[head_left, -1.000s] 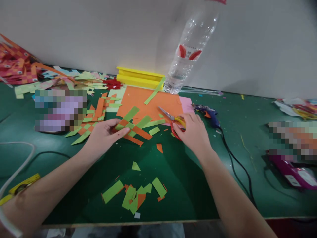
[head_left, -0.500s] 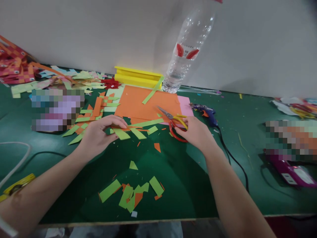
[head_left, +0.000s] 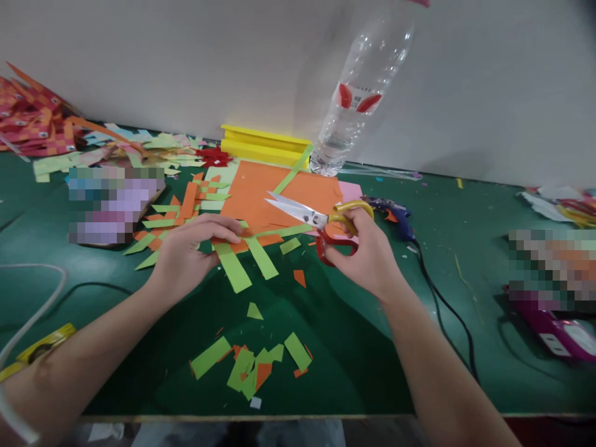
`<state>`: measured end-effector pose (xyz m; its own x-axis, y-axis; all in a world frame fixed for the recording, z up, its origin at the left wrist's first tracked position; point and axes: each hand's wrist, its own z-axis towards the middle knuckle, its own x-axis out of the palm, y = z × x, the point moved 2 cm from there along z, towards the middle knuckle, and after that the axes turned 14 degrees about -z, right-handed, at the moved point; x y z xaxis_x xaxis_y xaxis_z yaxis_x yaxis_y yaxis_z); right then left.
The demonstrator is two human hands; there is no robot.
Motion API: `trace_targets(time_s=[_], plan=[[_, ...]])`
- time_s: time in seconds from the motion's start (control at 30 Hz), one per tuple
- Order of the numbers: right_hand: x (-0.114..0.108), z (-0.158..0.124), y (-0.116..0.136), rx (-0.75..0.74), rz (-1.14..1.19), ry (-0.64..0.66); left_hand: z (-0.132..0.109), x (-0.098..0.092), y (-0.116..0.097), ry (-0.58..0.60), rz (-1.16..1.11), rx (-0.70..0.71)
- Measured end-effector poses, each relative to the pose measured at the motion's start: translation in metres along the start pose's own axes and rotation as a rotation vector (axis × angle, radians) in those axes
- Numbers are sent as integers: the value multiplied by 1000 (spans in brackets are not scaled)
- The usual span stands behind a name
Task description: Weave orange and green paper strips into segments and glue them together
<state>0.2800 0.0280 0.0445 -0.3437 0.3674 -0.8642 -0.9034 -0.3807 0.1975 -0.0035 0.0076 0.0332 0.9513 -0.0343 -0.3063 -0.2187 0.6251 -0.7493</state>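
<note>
My left hand [head_left: 189, 254] pinches a woven piece of green and orange paper strips [head_left: 242, 257], held tilted above the green table [head_left: 354, 347], with two green strips hanging toward me. My right hand [head_left: 365, 254] grips scissors [head_left: 316, 220] with one yellow and one red handle. Their blades are parted and point left over the woven piece. Beneath them lies an orange paper sheet [head_left: 279, 186].
Cut green and orange scraps [head_left: 251, 366] lie near the front edge. More woven pieces [head_left: 179, 211] sit at the left, a clear plastic bottle [head_left: 358, 93] and a yellow block [head_left: 263, 144] stand at the wall, and a glue gun [head_left: 391, 211] with a black cord lies at the right.
My right hand picked the scissors up off the table and opened the blades. My left hand lifted and tilted the woven piece.
</note>
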Motion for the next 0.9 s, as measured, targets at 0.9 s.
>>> trace_targets(time_s=[0.9], plan=[[-6,-8,27,-393,-274,-36,-3,-2,-6,-41,-133,12]])
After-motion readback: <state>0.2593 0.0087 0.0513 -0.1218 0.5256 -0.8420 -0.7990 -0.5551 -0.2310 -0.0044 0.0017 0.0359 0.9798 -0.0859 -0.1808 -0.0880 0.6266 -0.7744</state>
